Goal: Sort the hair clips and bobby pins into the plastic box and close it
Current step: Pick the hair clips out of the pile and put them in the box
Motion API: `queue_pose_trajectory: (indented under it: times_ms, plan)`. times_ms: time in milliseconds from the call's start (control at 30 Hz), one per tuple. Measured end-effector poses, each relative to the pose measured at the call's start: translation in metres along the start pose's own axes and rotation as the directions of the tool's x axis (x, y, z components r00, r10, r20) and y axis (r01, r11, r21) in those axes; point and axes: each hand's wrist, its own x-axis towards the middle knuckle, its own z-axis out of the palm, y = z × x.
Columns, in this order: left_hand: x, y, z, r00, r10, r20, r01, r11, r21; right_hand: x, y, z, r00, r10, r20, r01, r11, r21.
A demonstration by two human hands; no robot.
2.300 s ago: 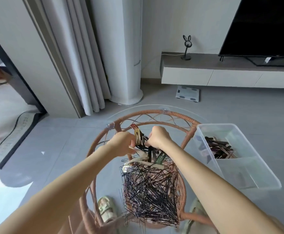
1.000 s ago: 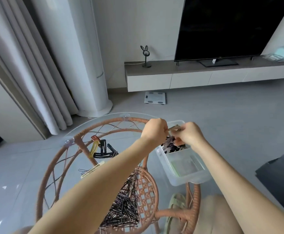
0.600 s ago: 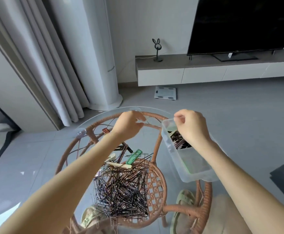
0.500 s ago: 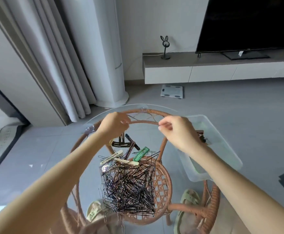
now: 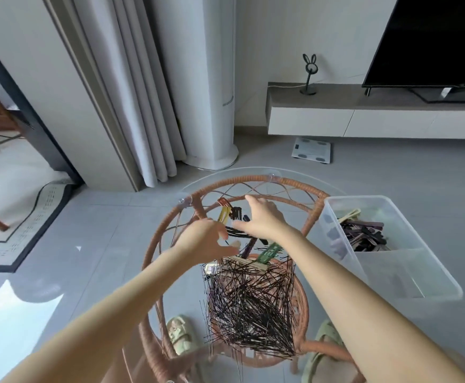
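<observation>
Hands empty, fingers spread: left hand (image 5: 209,241) low beside loose clips (image 5: 234,215), pins (image 5: 250,305) heaped nearer on bench (image 5: 253,186), right hand (image 5: 264,219) over clips, likely choosing next pick. Box (image 5: 433,275) right, open, sorted clips (image 5: 363,236) in far compartment.

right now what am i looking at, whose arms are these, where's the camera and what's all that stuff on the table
No machine here: these are a person's two bare arms, filmed by one wide-angle camera worn on their head, looking forward and down. The left hand and right hand reach with fingers spread over loose hair clips on a round glass table. Neither seems to hold anything, though both are slightly blurred. Nearer the person lies a big pile of black bobby pins. To the right stands an open clear plastic box with dark clips in its far compartment.
</observation>
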Motion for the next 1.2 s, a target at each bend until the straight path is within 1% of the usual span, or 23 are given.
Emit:
queue_pose_trajectory:
  times_ms: [100,167,233,333,467,567,667,800,867,1000,1067,1200]
  plan:
    - [0.011,0.013,0.007,0.997,0.018,0.08,-0.021,0.999,0.04,0.01,-0.012,0.009,0.998,0.068,-0.004,-0.068,0.993,-0.097]
    - [0.016,0.015,0.006,0.994,0.017,0.105,-0.02,0.999,0.035,0.014,-0.019,0.012,0.997,0.071,-0.004,-0.072,0.994,-0.08]
    - [0.021,0.011,0.004,0.992,0.016,0.126,-0.017,1.0,0.01,0.017,-0.024,0.012,0.999,0.046,0.016,-0.046,0.999,-0.02]
    - [0.022,0.002,0.002,0.993,0.005,0.119,0.005,0.997,-0.082,0.017,-0.029,0.011,0.997,0.036,0.072,-0.039,0.998,0.045]
    - [0.016,-0.011,0.001,0.996,-0.004,0.086,0.025,0.97,-0.243,0.013,-0.025,0.015,0.995,0.037,0.092,-0.044,0.996,0.071]
    - [0.012,-0.015,-0.006,0.998,-0.038,0.047,0.052,0.932,-0.358,0.008,-0.017,0.017,0.998,0.035,0.058,-0.04,0.995,0.09]
    - [0.01,-0.016,-0.014,0.996,-0.089,-0.026,0.068,0.891,-0.449,0.001,-0.007,0.013,0.999,0.048,-0.02,-0.045,0.987,0.151]
    - [0.006,-0.013,-0.025,0.989,-0.134,-0.063,0.079,0.838,-0.54,-0.013,0.007,-0.003,0.981,0.042,-0.191,0.015,0.958,0.285]
    - [0.004,-0.008,-0.033,0.982,-0.152,-0.112,0.059,0.812,-0.58,-0.02,0.013,-0.012,0.949,0.062,-0.308,0.048,0.94,0.338]
    - [0.001,0.013,-0.047,0.965,-0.147,-0.218,-0.019,0.79,-0.613,-0.03,0.024,-0.032,0.853,0.1,-0.512,0.126,0.913,0.388]
    - [0.0,0.026,-0.05,0.96,-0.129,-0.246,-0.056,0.778,-0.625,-0.034,0.027,-0.04,0.822,0.111,-0.559,0.155,0.901,0.406]
    - [0.004,0.055,-0.052,0.96,-0.112,-0.258,-0.096,0.732,-0.674,-0.048,0.04,-0.063,0.764,0.133,-0.632,0.204,0.879,0.431]
